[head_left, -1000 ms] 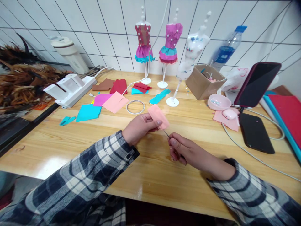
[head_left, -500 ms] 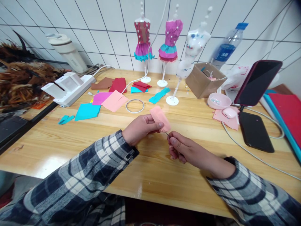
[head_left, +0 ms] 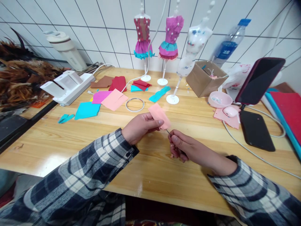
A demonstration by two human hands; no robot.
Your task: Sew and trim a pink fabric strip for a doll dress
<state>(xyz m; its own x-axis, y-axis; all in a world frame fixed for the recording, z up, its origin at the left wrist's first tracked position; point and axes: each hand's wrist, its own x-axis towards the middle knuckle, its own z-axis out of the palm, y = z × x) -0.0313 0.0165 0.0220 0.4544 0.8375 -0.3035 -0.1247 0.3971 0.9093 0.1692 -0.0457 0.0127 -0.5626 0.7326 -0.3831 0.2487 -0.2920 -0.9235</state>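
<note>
My left hand (head_left: 142,127) pinches a small peach-pink strip of crepe-like paper or cloth (head_left: 160,114) between thumb and fingers, above the wooden table (head_left: 150,175). The thumb presses on the strip's lower part. My right hand (head_left: 182,144) is closed around a thin metal tool (head_left: 168,132). Its narrow tip reaches the strip's lower edge; the rest is hidden in the fingers, so its kind does not show. A small pink scrap (head_left: 172,155) shows under the right fingers. Beyond the left hand lies a silver ring (head_left: 134,104).
Behind are two dressed mini mannequins (head_left: 142,37) (head_left: 171,40) and a bare patterned one (head_left: 197,44). Coloured pieces (head_left: 87,110) lie left, beside a power strip (head_left: 68,89). Right are a cardboard box (head_left: 203,83), pink bowl (head_left: 220,99), phone on a stand (head_left: 260,81) and cable (head_left: 249,153).
The strip and my left hand are slightly higher in view. The tool's tip has shifted a little to the right along the strip's lower edge. Both holds are unchanged.
</note>
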